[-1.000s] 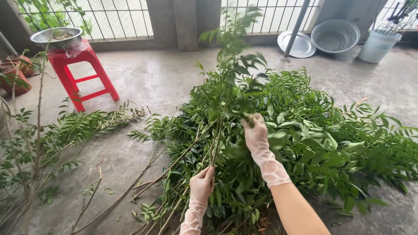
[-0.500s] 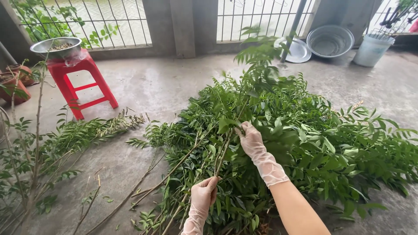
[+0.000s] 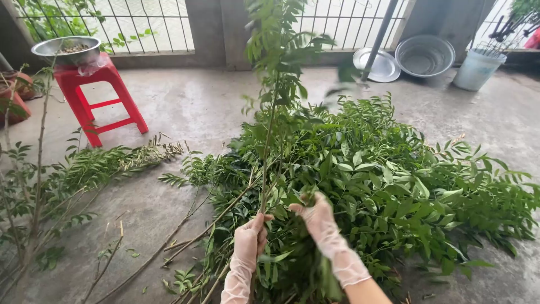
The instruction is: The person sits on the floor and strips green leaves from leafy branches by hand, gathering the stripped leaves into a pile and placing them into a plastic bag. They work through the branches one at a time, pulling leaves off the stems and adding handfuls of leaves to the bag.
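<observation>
A tall branch (image 3: 274, 112) is held upright over the leaf pile (image 3: 394, 180), its stem pinched by the left hand (image 3: 249, 239). Leaves are gripped low by the right hand (image 3: 318, 217). Light, whippy, probably best taken by the bare stem.

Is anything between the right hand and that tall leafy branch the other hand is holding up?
Nothing solid. The left hand already holds the tall branch by its stem. The right hand is just beside it, grabbing leaves, with only loose leaves from the green pile between them.
</observation>
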